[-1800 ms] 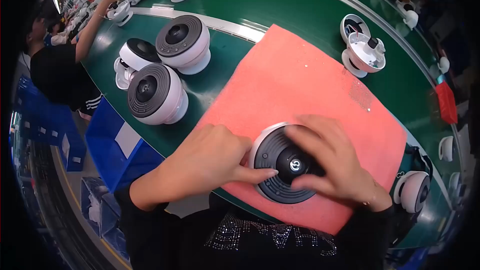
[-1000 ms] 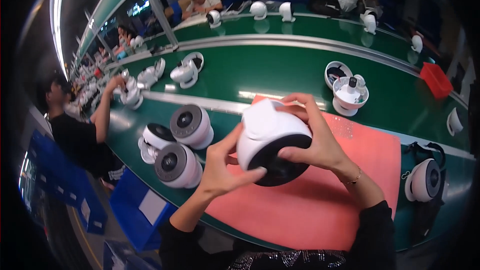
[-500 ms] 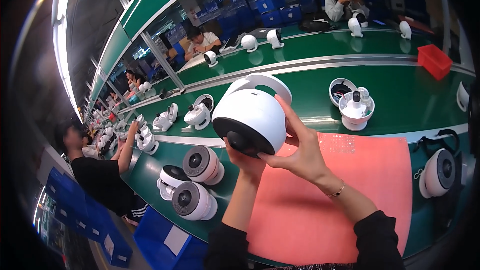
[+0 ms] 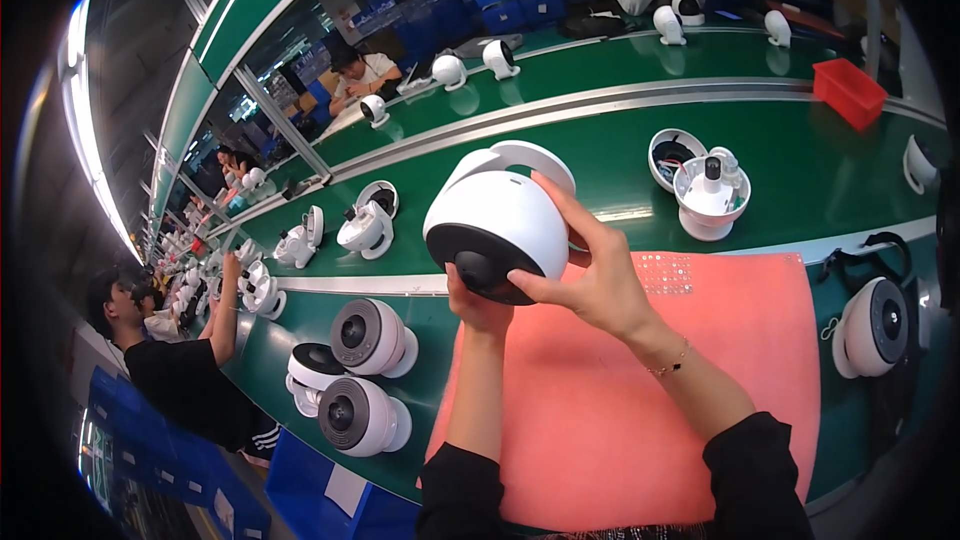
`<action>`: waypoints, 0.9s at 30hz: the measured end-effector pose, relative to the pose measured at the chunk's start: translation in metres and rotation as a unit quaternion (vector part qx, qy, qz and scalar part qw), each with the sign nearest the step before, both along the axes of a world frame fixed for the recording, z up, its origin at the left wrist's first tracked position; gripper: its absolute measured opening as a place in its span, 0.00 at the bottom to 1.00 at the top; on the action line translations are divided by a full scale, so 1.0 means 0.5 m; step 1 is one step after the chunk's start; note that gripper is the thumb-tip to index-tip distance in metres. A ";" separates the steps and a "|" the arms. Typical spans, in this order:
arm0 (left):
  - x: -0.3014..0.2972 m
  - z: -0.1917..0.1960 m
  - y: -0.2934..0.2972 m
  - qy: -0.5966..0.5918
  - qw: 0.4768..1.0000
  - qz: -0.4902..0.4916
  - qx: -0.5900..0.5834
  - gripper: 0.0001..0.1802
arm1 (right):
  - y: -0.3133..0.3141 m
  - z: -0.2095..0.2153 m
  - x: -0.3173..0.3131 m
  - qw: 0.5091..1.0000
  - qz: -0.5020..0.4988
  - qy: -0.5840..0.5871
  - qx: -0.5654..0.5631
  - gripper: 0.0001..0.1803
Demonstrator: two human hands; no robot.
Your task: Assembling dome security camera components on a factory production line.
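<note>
Between my two hands, above the near edge of the bench, is a white ball-shaped camera [image 4: 510, 205] with a black front and a dark domed lens. Its front is tilted downward, toward me, and a curved white stand arches over its top. My left hand [image 4: 482, 308] supports it from below, thumb up by the lens. Wrapped round the right side is my right hand [image 4: 602, 270], its thumb on the black front and its fingers near the stand. Beneath my forearms lies a pink mat [image 4: 640, 410] with rows of small shiny dots along its far edge.
Several similar cameras [image 4: 365, 415] are grouped left of the mat; another camera [image 4: 872, 328] stands at the right. Across the metal rail, an opened camera [image 4: 712, 195] sits on the green conveyor [image 4: 600, 150], with a red bin [image 4: 850, 93] farther off. A co-worker [image 4: 180, 370] works at the left.
The view has shifted, so the bench items sit farther left in the picture. My right thumb has moved up from the camera's lower rim onto its black front. Both hands still hold it.
</note>
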State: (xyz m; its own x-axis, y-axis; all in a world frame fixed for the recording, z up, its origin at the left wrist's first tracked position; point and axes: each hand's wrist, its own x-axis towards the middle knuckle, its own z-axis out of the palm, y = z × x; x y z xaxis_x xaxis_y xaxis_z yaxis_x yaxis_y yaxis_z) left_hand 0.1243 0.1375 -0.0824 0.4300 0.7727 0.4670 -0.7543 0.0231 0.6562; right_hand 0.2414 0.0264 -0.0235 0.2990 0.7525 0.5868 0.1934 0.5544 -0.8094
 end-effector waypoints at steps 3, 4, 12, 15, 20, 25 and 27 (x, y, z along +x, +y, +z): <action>-0.008 -0.006 0.007 0.008 1.000 0.008 -0.002 0.37 | 0.008 -0.010 0.002 0.998 0.033 0.045 -0.015 0.44; -0.010 -0.003 0.007 0.025 0.999 0.022 -0.007 0.37 | 0.011 -0.011 0.001 0.996 0.045 0.072 -0.013 0.44; -0.077 -0.018 0.049 0.083 0.995 0.011 0.050 0.42 | 0.009 -0.022 -0.007 0.999 0.000 0.004 -0.034 0.42; -0.069 -0.011 0.047 0.112 0.990 0.032 0.075 0.42 | 0.006 -0.024 0.009 0.992 0.072 0.095 -0.046 0.40; -0.020 -0.011 0.011 0.132 0.980 0.084 0.125 0.36 | 0.028 -0.040 0.047 0.981 0.130 0.139 -0.026 0.34; 0.012 -0.006 -0.065 0.211 0.939 0.137 0.234 0.48 | 0.025 -0.056 0.043 0.973 -0.161 0.142 0.082 0.31; 0.016 -0.004 -0.083 0.186 0.943 0.159 0.226 0.48 | 0.020 -0.060 0.049 0.975 -0.164 0.127 0.081 0.31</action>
State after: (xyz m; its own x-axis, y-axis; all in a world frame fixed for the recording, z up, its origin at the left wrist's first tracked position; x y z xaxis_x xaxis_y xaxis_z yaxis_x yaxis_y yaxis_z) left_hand 0.1321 0.0960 -0.0846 0.4096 0.6480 0.6421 -0.3924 -0.5103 0.7653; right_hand 0.2659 0.0366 -0.0537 0.6591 0.4945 0.5666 0.1878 0.6213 -0.7607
